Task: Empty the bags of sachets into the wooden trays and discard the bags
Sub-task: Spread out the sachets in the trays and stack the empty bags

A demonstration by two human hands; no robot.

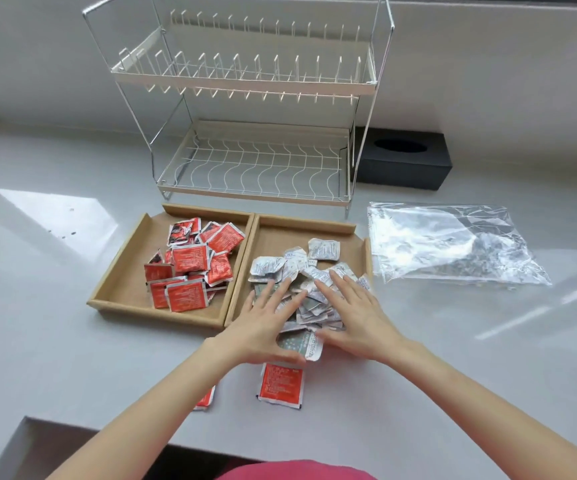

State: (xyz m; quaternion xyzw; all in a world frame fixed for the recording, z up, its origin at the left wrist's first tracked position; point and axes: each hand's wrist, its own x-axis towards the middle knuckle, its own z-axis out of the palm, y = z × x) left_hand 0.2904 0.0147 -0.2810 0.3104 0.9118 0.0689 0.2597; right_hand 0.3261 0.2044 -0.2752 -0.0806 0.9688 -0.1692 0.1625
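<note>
Two wooden trays stand side by side. The left tray (120, 271) holds several red sachets (190, 261). The right tray (273, 233) holds a heap of white sachets (301, 268) that spills over its near edge. My left hand (263, 327) and my right hand (353, 313) lie flat on that heap, fingers spread, gripping nothing. One red sachet (282, 384) lies loose on the table just below my left hand. Another red sachet (207, 398) peeks out from under my left forearm. Flat clear plastic bags (450, 244) lie to the right of the trays.
A two-tier wire dish rack (252, 109) stands behind the trays. A black tissue box (405, 164) sits to its right against the wall. The table's near edge runs along the bottom, with a dark gap at the lower left.
</note>
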